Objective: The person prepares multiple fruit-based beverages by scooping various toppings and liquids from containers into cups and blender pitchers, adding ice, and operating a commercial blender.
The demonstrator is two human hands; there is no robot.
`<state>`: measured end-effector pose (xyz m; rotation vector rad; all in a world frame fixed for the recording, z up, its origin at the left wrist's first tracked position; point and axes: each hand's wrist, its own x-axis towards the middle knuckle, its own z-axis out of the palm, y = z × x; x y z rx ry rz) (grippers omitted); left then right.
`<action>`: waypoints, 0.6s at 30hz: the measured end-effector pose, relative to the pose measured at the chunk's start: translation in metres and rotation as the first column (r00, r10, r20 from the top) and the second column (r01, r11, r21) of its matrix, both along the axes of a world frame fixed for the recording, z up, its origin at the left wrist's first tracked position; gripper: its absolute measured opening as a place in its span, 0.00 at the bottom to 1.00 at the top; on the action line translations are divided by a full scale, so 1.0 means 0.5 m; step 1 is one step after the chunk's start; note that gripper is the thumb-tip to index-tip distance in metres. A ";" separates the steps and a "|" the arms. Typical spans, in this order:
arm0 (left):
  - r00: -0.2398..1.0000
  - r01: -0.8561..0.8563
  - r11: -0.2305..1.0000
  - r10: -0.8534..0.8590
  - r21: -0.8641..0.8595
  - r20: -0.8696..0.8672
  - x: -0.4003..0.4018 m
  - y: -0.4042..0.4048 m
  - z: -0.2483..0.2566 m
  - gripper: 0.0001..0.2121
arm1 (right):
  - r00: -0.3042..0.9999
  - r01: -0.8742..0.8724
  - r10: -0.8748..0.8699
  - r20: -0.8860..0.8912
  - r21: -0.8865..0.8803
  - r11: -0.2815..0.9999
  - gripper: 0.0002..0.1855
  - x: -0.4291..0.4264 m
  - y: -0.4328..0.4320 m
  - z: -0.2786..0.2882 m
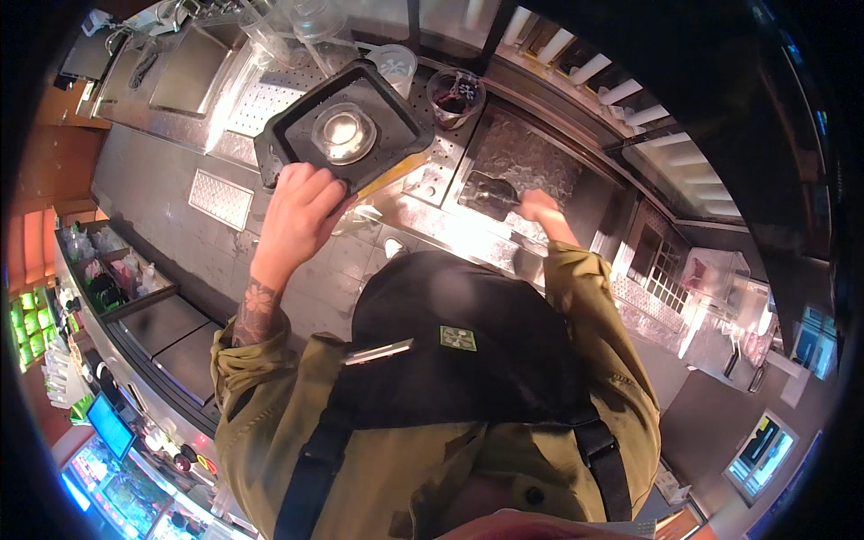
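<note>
My left hand point(304, 209) grips the near left corner of a square jar, apparently a blender jar, fitted with a black lid point(290, 138). A clear round cap point(344, 133) sits in the middle of the lid. Something yellow point(395, 174) shows along the jar's right side; the rest is hidden beneath. My right hand point(538, 206) is closed around the handle of a clear scoop point(489, 194). The scoop lies low in a steel ice bin, against the ice point(533, 152).
Behind the jar, a pale cup point(395, 67) and a clear cup with dark contents point(456, 98) stand on the perforated drain surface point(273, 94). Clear pitchers point(270, 37) are at the back left. A steel counter edge point(466, 233) runs before me. A floor grate point(221, 199) lies left.
</note>
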<state>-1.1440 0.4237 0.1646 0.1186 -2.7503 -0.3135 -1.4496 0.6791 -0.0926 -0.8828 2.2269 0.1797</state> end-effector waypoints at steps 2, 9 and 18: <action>0.997 0.060 0.998 -0.061 -0.017 -0.040 -0.006 -0.008 -0.034 0.11 | 1.000 0.022 -0.022 -0.011 0.056 0.998 0.23 -0.001 -0.014 -0.073; 0.985 0.155 0.986 -0.149 0.066 -0.088 0.001 -0.019 -0.048 0.15 | 0.999 0.015 -0.026 -0.032 -0.321 0.947 0.20 0.079 -0.166 0.303; 0.973 0.090 0.985 -0.056 0.149 -0.223 -0.022 -0.033 -0.078 0.11 | 0.907 -0.411 0.179 -0.381 -0.893 0.185 0.18 0.192 -0.444 0.587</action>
